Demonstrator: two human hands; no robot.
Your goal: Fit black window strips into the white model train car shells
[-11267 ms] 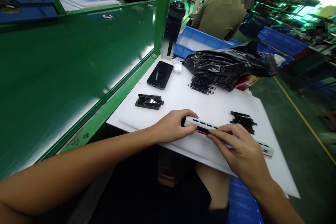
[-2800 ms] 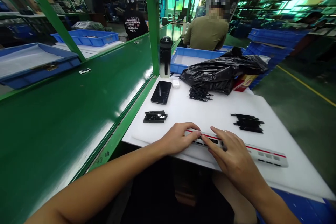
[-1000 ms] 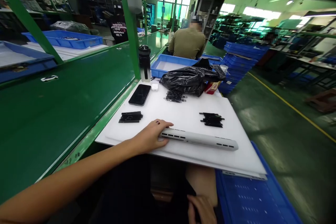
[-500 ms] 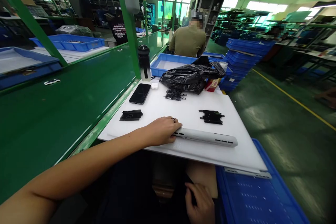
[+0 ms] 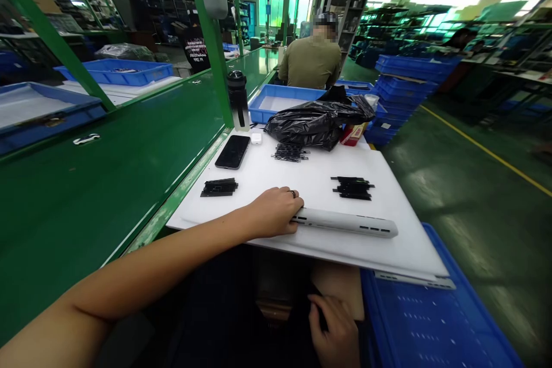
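Pale grey slotted plastic bar (image 5: 345,223) lies lengthwise along the near edge of the white plastic sheet (image 5: 297,178), and my left hand (image 5: 273,213) sits palm-down on its left end, fingers together, pressing rather than pinching. My right hand (image 5: 334,330) is down below the sheet by my lap, fingers curled; I cannot tell whether they hold anything. The main risk, as I judge it, lies at the near right: the sheet overhangs the blue plastic crate (image 5: 368,322), so an unsteadied bar could roll off the edge and drop in. Shoved too far, it could also scatter the loose black slotted strips (image 5: 352,188) farther across the sheet.
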